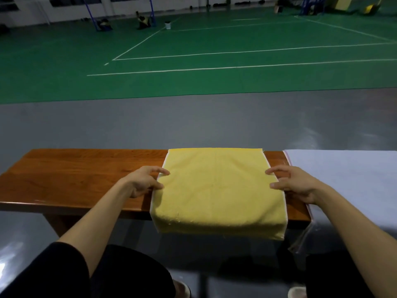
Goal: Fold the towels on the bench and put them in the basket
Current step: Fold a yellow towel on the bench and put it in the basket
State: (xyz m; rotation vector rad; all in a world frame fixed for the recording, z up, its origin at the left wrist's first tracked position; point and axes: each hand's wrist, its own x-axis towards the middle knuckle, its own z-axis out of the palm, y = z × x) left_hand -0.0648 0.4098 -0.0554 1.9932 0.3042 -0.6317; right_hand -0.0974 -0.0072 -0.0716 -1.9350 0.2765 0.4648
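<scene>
Dim indoor light, pale glare on the grey floor, wide-angle curving at edges, soft background

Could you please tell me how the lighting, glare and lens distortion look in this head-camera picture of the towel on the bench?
Head view: dim, flat indoor light; pale glare patches on the grey floor; the wide-angle lens stretches the bench and forearms toward the edges; the yellow towel is fairly sharp, while the far wall is soft and dark.

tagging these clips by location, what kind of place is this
Most likely an indoor sports hall, probably badminton: green court floor with white boundary lines, blue posts at the back, and a wooden bench at the court's edge.
</scene>
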